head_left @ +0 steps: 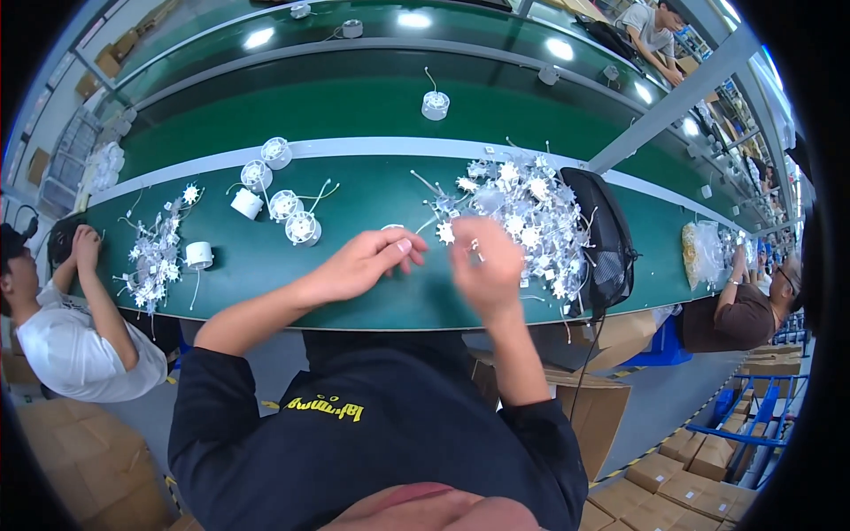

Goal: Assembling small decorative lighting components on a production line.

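Over the near middle of the green bench [416, 296], my left hand [367, 261] has its fingers curled in and the thumb laid across them. The edge of a small white round part [392, 227] shows just beyond its knuckles; whether the hand grips it is hidden. My right hand [489, 264], a little blurred, is closed with fingers bent down at the left edge of a heap of white star-shaped parts with wires [531, 208]. A tiny white bit shows by its fingertips, too small to name. Several white cylindrical housings [303, 228] stand left of my hands.
A black mesh bag [602, 239] bounds the heap on the right. Another star-part pile [158, 257] lies left, by a co-worker in white [88, 354]. Beyond a pale rail [381, 146], one housing [435, 105] sits on a green belt. A co-worker in brown [730, 317] sits right.
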The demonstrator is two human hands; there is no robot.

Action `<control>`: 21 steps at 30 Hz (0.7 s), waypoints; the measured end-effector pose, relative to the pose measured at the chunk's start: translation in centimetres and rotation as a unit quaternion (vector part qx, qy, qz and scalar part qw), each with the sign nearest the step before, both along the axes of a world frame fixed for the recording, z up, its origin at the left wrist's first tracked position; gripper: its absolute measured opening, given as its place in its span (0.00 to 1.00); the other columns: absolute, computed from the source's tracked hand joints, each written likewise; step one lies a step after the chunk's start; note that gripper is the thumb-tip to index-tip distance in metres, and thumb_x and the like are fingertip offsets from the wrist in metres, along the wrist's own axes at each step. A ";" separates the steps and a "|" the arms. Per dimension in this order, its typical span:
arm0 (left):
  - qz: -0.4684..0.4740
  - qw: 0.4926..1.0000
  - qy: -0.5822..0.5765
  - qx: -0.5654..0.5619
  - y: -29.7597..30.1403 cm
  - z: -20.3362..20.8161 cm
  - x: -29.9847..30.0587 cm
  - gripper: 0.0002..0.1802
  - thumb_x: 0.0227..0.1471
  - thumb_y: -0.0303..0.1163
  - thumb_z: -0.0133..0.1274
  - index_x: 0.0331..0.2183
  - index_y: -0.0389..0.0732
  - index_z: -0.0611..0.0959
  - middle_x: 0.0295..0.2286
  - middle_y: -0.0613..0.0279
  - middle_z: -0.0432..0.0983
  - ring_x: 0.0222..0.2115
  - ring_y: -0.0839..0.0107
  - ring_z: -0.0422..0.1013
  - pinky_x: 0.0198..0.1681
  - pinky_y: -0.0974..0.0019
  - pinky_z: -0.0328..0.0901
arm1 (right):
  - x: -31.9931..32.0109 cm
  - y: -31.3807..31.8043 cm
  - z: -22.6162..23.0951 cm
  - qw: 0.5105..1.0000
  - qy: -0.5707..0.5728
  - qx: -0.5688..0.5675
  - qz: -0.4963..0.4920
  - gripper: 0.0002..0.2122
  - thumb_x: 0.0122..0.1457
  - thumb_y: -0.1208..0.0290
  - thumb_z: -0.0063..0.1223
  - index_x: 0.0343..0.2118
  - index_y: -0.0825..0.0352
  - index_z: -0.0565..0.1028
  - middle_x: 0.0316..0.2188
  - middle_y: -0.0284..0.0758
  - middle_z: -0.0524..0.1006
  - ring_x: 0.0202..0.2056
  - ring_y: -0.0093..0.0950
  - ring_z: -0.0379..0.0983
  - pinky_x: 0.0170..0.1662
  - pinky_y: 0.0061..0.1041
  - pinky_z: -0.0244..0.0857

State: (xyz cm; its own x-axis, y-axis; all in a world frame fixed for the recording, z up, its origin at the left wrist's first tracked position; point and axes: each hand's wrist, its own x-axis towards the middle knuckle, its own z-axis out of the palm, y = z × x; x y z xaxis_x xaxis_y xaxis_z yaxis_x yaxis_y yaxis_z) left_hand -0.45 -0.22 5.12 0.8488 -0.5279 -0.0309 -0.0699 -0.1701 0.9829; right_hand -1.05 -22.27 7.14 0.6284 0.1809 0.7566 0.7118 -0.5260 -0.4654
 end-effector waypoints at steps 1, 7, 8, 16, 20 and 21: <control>-0.029 0.964 0.229 -0.133 0.1 -0.2 -0.5 0.15 0.67 0.36 0.49 0.49 0.36 0.78 0.37 0.60 0.77 0.41 0.68 0.74 0.47 0.65 0.68 | -1.2 1.4 -0.5 0.997 -0.001 -0.048 0.058 0.09 0.52 0.84 0.60 0.36 0.67 0.80 0.28 0.35 0.80 0.27 0.32 0.77 0.30 0.28 0.71; 0.035 0.917 0.338 -0.208 1.7 -1.7 -1.4 0.14 0.69 0.34 0.46 0.47 0.34 0.78 0.36 0.63 0.77 0.38 0.74 0.72 0.42 0.71 0.66 | -5.8 5.4 -5.0 0.986 0.021 -0.112 0.120 0.10 0.49 0.81 0.63 0.35 0.65 0.80 0.29 0.34 0.77 0.28 0.31 0.75 0.31 0.30 0.71; 0.041 0.908 0.327 -0.257 2.1 -2.0 -0.9 0.14 0.69 0.33 0.46 0.47 0.34 0.78 0.35 0.63 0.77 0.36 0.74 0.72 0.40 0.71 0.66 | -5.9 5.5 -5.2 0.986 0.024 -0.109 0.124 0.10 0.49 0.81 0.63 0.35 0.65 0.80 0.29 0.34 0.77 0.28 0.31 0.75 0.31 0.30 0.71; 0.047 0.989 0.102 -0.096 2.2 -3.1 -2.7 0.07 0.62 0.29 0.51 0.33 0.38 0.81 0.22 0.69 0.71 0.19 0.77 0.66 0.23 0.66 0.62 | -5.8 4.0 -5.2 0.981 0.142 0.074 0.110 0.09 0.54 0.80 0.61 0.38 0.70 0.78 0.33 0.33 0.78 0.30 0.29 0.75 0.34 0.25 0.71; -0.002 0.988 -0.127 0.092 1.4 -2.2 -3.9 0.05 0.54 0.28 0.56 0.29 0.37 0.81 0.19 0.66 0.69 0.18 0.71 0.67 0.22 0.64 0.62 | -5.7 2.9 -4.9 0.778 0.454 0.411 0.139 0.11 0.61 0.74 0.61 0.44 0.71 0.77 0.30 0.30 0.78 0.31 0.20 0.75 0.32 0.20 0.69; -0.023 0.976 -0.176 0.124 1.2 -1.9 -4.1 0.04 0.52 0.27 0.58 0.29 0.36 0.81 0.19 0.65 0.68 0.18 0.68 0.67 0.22 0.64 0.63 | -5.8 2.3 -5.8 0.786 0.481 0.353 0.161 0.10 0.62 0.73 0.61 0.44 0.71 0.76 0.30 0.29 0.77 0.30 0.18 0.74 0.31 0.19 0.68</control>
